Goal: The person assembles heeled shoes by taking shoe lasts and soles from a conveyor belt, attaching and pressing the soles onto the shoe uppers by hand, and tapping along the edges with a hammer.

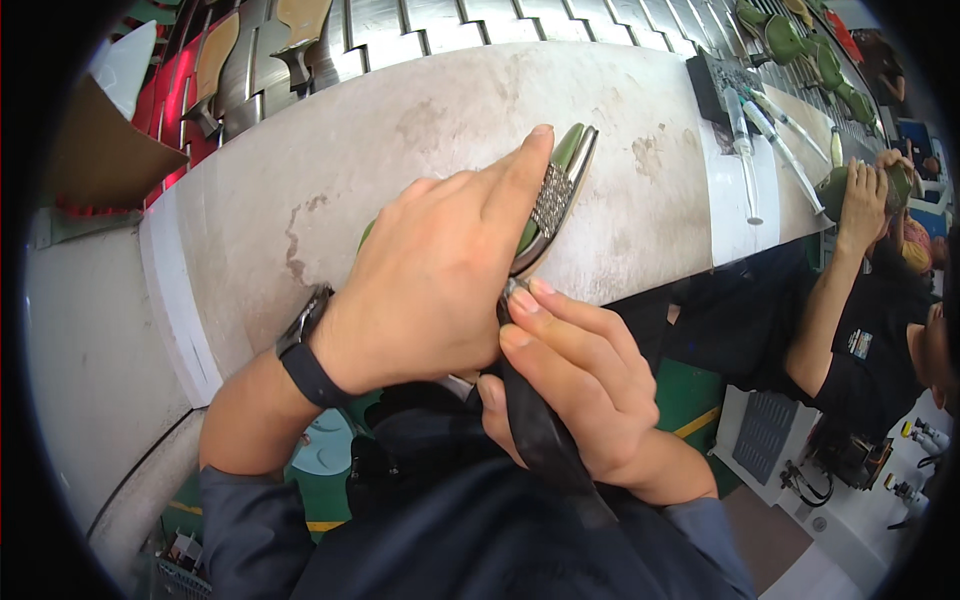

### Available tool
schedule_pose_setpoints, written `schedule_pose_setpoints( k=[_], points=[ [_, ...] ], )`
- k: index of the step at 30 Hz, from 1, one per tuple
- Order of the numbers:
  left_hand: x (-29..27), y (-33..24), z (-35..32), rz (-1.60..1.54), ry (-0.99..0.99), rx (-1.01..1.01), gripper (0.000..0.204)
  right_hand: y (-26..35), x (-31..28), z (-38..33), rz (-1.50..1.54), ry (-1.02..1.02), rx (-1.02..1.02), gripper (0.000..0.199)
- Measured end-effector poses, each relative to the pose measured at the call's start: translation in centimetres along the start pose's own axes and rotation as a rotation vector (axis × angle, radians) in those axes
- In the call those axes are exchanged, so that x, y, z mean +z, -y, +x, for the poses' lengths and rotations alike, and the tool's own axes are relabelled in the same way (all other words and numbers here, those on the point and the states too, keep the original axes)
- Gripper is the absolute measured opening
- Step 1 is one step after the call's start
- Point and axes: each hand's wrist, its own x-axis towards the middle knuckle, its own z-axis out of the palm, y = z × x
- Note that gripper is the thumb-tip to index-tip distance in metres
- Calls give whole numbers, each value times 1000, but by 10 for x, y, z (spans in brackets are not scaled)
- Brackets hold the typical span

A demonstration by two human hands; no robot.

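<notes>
Over the near edge of the worktable, my left hand is closed round a green shoe, its back turned up. Past the fingers show the shoe's toe end, a band of glittering stones and a dark shiny rim. The shoe's rest is hidden under the hand. My right hand is closed, fingertips together, against the shoe's near end. A dark, soft-looking strip runs down from its pinch towards my body. At the fingertips is a small shiny bit, too small to make out.
Syringes and a black box of small bits lie to the right on the pale worktable. Behind runs a slatted metal conveyor with tan shoe parts and green shoes. At right, a co-worker's hand holds a green piece.
</notes>
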Motion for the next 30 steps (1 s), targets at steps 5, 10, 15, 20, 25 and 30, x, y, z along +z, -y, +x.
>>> schedule_pose_setpoints(
  k=[5,10,15,20,25,30],
  points=[
    [-22,12,-9,-118,98,38,95,-5,-12,8,184,-45,82,33],
    [-19,31,-31,-159,-28,-38,47,-10,-11,12,74,-21,-1,33],
    [-13,28,-29,-163,-102,-56,38,2,5,4,160,107,32,41],
    [-14,27,-29,-129,-80,-53,38,5,7,5,264,170,77,42],
    [-15,23,-25,-191,-93,-92,41,-2,9,8,290,97,-7,38],
    [-27,14,-17,-13,98,-81,72,-33,-23,6,746,185,432,28]
  ],
)
